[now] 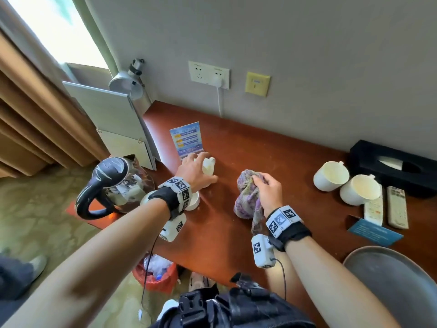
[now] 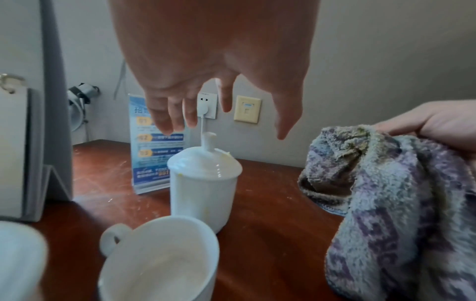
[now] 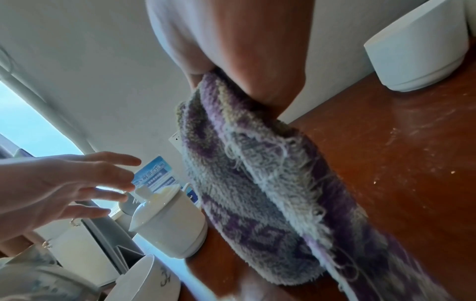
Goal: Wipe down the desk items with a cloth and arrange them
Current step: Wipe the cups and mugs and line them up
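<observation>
My left hand (image 1: pixel 199 168) hovers with spread fingers (image 2: pixel 170 126) just above a white lidded cup (image 2: pixel 203 183) near the desk's back left, apart from its lid knob. My right hand (image 1: pixel 260 182) grips a bunched purple-grey cloth (image 1: pixel 247 194) that hangs down onto the red-brown desk (image 1: pixel 272 147) to the right of the cup. In the right wrist view the cloth (image 3: pixel 257 183) drapes from the palm, with the lidded cup (image 3: pixel 167 220) beyond it. An open white mug (image 2: pixel 159 260) stands under my left wrist.
A glass kettle (image 1: pixel 118 183) sits at the desk's left corner, a blue sign card (image 1: pixel 186 138) behind the cup. At the right stand two white mugs (image 1: pixel 331 176), two remotes (image 1: pixel 397 207) and a black tissue box (image 1: pixel 390 164). A grey chair (image 1: pixel 390 280) stands at the front right.
</observation>
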